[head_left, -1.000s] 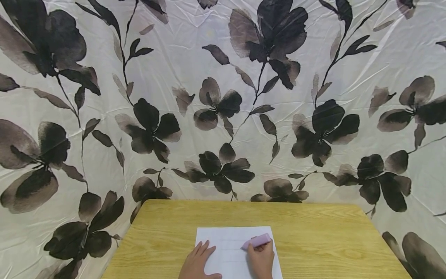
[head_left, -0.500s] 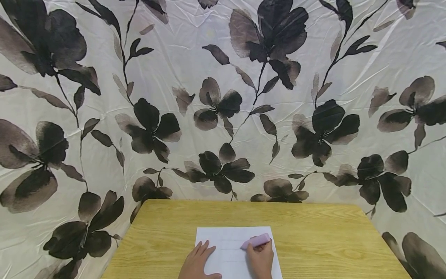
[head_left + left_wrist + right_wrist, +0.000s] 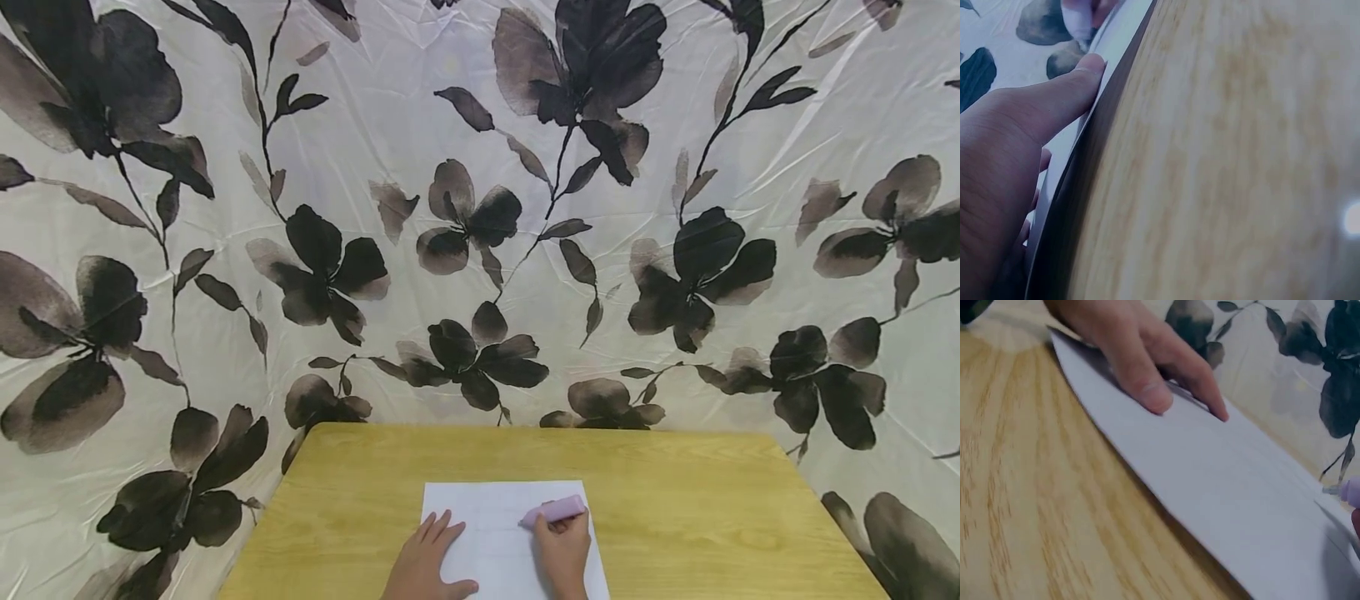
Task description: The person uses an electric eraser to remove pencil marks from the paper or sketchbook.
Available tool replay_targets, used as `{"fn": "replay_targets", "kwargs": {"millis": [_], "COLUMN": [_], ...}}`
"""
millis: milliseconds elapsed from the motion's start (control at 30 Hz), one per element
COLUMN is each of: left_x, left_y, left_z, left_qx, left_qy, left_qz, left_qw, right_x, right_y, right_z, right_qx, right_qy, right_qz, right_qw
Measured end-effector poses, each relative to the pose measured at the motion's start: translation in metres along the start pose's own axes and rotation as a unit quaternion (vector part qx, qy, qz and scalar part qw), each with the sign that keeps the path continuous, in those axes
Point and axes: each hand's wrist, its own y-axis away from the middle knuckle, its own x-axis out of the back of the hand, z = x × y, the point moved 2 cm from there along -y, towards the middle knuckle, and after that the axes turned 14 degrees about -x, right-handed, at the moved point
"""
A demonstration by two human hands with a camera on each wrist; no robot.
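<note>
A white sheet of paper lies on the wooden table, with faint horizontal lines across it. My left hand rests on the sheet's left side, fingers extended and thumb spread toward the middle. In the right wrist view that left hand touches the paper near its edge. My right hand pinches a chunky light-purple pen, tilted with its tip low over the paper's right half. The narrow pale tip of the pen shows at the right edge of the right wrist view; whether it touches the paper is unclear.
The yellow wood-grain table extends to both sides of the paper and behind it. A white cloth with dark flower prints hangs behind the table and along its sides.
The head view has tipped slightly, so the scene sits a little higher. The pen's tip has shifted only slightly on the paper. My left hand stays in place on the sheet.
</note>
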Motion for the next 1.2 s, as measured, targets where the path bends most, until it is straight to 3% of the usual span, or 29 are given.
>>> {"fn": "replay_targets", "kwargs": {"millis": [67,267,433,633,967,1200], "left_x": [0.001,0.001,-0.001,0.0,0.0,0.001], "left_y": [-0.001,-0.001,-0.001,-0.001,0.0,0.002], "left_z": [0.001,0.003,0.003,0.002,0.0,0.0], "left_qx": [0.007,0.016,0.015,0.022,0.009,0.003], "left_qy": [0.004,0.008,0.006,0.013,0.008,0.005], "left_qz": [-0.001,-0.009,-0.005,-0.008,0.001,0.013], "left_qw": [1.0,0.9998,0.9999,0.9996,0.9999,0.9999], "right_x": [0.001,0.002,0.002,-0.001,-0.004,-0.005], "right_y": [0.001,-0.008,-0.009,-0.009,-0.008,-0.008], "right_z": [-0.003,0.018,0.024,0.025,0.027,0.027], "right_qx": [-0.006,-0.027,-0.009,0.009,-0.012,-0.005], "right_qy": [-0.003,0.022,0.031,0.033,0.035,0.037], "right_qz": [0.007,0.006,0.002,-0.006,-0.011,-0.014], "right_qw": [1.0,0.999,0.999,0.999,0.999,0.999]}}
